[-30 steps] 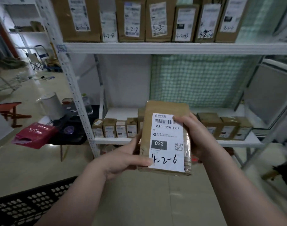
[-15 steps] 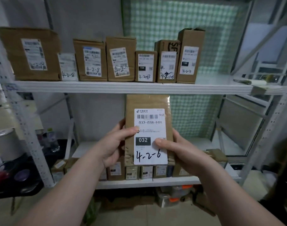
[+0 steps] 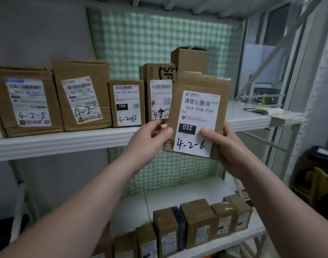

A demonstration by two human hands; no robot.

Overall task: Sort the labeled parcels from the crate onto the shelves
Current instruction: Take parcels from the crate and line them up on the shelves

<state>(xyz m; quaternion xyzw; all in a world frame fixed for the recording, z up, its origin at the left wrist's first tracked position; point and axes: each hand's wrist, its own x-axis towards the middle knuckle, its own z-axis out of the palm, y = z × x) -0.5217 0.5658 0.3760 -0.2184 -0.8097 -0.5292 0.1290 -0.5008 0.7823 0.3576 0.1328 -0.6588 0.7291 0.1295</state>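
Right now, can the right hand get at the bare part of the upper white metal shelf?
Probably yes. The right hand is close before the upper white metal shelf and nothing stands between, though it grips the brown labelled parcel with the left hand.

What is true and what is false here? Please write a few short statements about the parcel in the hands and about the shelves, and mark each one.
1. The left hand and the right hand both hold one parcel. True.
2. The handwriting on this parcel reads 4-2-13. False: it reads 4-2-6.
3. This parcel already stands on the upper shelf. False: the hands hold it up in front of that shelf.
4. A box marked 4-2-13 stands on the upper shelf. True.
5. Small boxes stand in a row on the lower shelf. True.
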